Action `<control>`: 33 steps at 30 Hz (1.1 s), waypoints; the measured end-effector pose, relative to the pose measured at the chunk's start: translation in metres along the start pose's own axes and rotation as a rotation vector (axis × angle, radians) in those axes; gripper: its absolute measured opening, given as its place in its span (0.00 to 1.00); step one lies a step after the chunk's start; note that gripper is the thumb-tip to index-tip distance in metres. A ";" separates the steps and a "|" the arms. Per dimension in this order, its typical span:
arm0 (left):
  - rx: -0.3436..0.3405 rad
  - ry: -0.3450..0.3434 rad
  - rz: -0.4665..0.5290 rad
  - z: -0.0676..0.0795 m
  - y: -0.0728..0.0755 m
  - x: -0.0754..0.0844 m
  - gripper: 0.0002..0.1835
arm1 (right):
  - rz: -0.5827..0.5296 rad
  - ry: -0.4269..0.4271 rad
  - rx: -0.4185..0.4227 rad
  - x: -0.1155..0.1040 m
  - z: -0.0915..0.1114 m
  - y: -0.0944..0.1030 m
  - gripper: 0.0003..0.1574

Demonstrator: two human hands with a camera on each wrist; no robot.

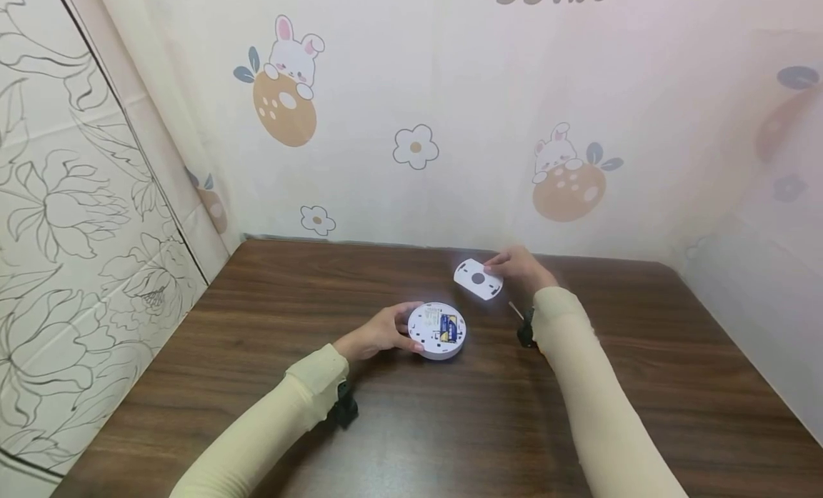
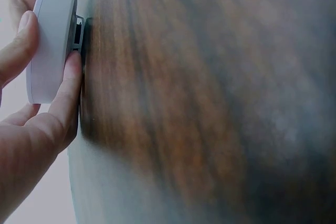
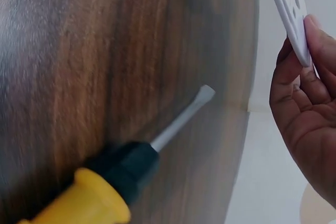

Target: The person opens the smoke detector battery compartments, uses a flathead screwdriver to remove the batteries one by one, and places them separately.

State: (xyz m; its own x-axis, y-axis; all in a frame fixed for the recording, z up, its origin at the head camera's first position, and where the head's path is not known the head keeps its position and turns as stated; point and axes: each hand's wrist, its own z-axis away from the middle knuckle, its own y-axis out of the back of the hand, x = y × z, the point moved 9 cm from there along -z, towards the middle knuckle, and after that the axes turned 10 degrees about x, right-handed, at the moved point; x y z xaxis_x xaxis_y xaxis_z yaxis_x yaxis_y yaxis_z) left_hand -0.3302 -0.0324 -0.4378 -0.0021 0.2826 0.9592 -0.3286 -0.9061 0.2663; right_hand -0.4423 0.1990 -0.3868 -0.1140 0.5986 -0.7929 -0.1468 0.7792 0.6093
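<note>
The left hand [image 1: 382, 332] was partly closed around the edge of a round white thing [image 1: 424, 330], with the thumb on the near side and the fingers on the far side. The flat face of the round thing looked up, and it had a blue and yellow block [image 1: 448, 328] set into it. It was near the middle of the brown table [image 1: 411, 426], but it was hard to tell if its bottom touched the wood. The right hand [image 1: 517, 266] pinched the edge of a thin white plate [image 1: 469, 284] between the thumb and the fingers. The plate had small slots and a dark round spot [image 1: 479, 278] in its middle. It was up off the table, tilted, near the round thing but not touching it. A screwdriver [image 3: 86, 200] with a yellow and black handle and a flat metal tip was near the right wrist. Both arms had pale yellow sleeves [image 1: 270, 412]. Behind the table hung a light cloth [image 1: 476, 76] with bunnies and flowers on it.
</note>
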 end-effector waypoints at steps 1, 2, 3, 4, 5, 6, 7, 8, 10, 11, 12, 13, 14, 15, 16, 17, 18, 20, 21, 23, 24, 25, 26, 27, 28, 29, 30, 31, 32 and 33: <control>-0.001 -0.001 0.003 0.000 0.000 0.000 0.44 | 0.004 -0.010 0.007 0.003 -0.001 -0.001 0.19; -0.002 0.000 0.007 0.000 0.000 0.000 0.44 | 0.014 -0.025 0.014 0.006 -0.002 -0.002 0.19; -0.003 0.001 0.011 0.000 -0.001 0.000 0.44 | 0.021 -0.050 0.020 0.010 -0.002 -0.003 0.19; -0.008 -0.001 0.015 0.000 -0.002 0.000 0.44 | 0.031 -0.066 0.027 0.013 -0.004 -0.004 0.19; -0.011 -0.003 0.019 0.000 -0.002 0.000 0.44 | 0.045 -0.085 0.031 0.017 -0.005 -0.006 0.19; -0.013 -0.003 0.022 0.000 -0.003 0.000 0.44 | 0.047 -0.109 0.037 0.021 -0.006 -0.006 0.19; -0.014 -0.003 0.022 0.000 -0.003 0.000 0.44 | 0.055 -0.114 0.044 0.024 -0.007 -0.007 0.19; -0.015 -0.003 0.022 0.000 -0.003 -0.001 0.44 | 0.064 -0.118 0.049 0.025 -0.007 -0.007 0.19; -0.016 -0.005 0.023 0.000 -0.003 0.000 0.44 | 0.086 -0.110 0.054 0.028 -0.009 -0.006 0.20; -0.015 -0.001 0.026 0.001 -0.003 0.000 0.44 | 0.089 -0.115 0.058 0.030 -0.010 -0.005 0.20; -0.014 -0.002 0.026 0.001 -0.003 0.000 0.44 | 0.089 -0.122 0.064 0.033 -0.010 -0.004 0.20; -0.015 -0.003 0.027 0.000 -0.003 0.000 0.44 | 0.096 -0.126 0.067 0.034 -0.010 -0.004 0.20; -0.015 -0.004 0.027 0.000 -0.002 0.000 0.44 | 0.095 -0.137 0.071 0.036 -0.010 -0.003 0.20; -0.014 -0.004 0.022 0.000 -0.002 0.000 0.44 | 0.090 -0.145 0.072 0.037 -0.010 -0.003 0.20; -0.012 -0.003 0.018 0.001 -0.002 0.000 0.44 | 0.082 -0.154 0.075 0.038 -0.010 -0.002 0.20; -0.009 0.002 0.018 0.000 -0.001 0.000 0.44 | 0.071 -0.165 0.079 0.040 -0.009 -0.003 0.20; -0.007 0.003 0.014 0.000 -0.001 0.000 0.44 | 0.070 -0.171 0.085 0.040 -0.009 -0.002 0.20; -0.004 0.007 0.008 0.001 -0.001 0.000 0.44 | 0.070 -0.161 0.086 0.039 -0.008 -0.003 0.19; -0.003 0.009 0.009 0.001 -0.001 0.000 0.44 | 0.075 -0.151 0.086 0.038 -0.008 -0.003 0.18; -0.004 0.007 0.012 0.001 -0.001 0.000 0.44 | 0.082 -0.141 0.090 0.036 -0.006 -0.004 0.18; -0.004 0.007 0.012 0.001 -0.001 0.000 0.44 | 0.091 -0.135 0.095 0.036 -0.006 -0.004 0.18; -0.003 0.006 0.010 0.001 -0.001 0.000 0.44 | 0.093 -0.130 0.096 0.035 -0.006 -0.004 0.17; -0.003 0.003 0.011 0.001 -0.001 0.000 0.44 | 0.097 -0.130 0.100 0.036 -0.006 -0.004 0.17; -0.003 0.002 0.012 0.001 -0.001 0.000 0.44 | 0.098 -0.131 0.104 0.037 -0.007 -0.004 0.17; -0.003 0.002 0.013 0.001 -0.001 0.000 0.44 | 0.100 -0.131 0.106 0.038 -0.007 -0.004 0.17; -0.002 0.001 0.012 0.001 -0.001 0.001 0.44 | 0.107 -0.129 0.110 0.039 -0.008 -0.004 0.17; -0.001 -0.001 0.009 0.001 0.000 0.001 0.44 | 0.119 -0.123 0.112 0.040 -0.009 -0.004 0.17; -0.001 0.000 0.012 0.001 0.000 0.001 0.44 | 0.126 -0.117 0.113 0.040 -0.010 -0.004 0.17; -0.002 0.001 0.015 0.001 0.000 0.000 0.44 | 0.139 -0.109 0.113 0.039 -0.010 -0.004 0.17; -0.001 0.004 0.018 0.001 0.000 0.000 0.44 | 0.152 -0.099 0.114 0.039 -0.010 -0.005 0.17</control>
State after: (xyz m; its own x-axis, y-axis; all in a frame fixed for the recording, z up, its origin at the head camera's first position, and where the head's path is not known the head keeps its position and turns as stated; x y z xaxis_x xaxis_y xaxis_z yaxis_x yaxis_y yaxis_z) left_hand -0.3296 -0.0329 -0.4376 -0.0115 0.2678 0.9634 -0.3299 -0.9105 0.2492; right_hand -0.4563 0.2166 -0.4202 -0.0283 0.7217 -0.6916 -0.0225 0.6913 0.7222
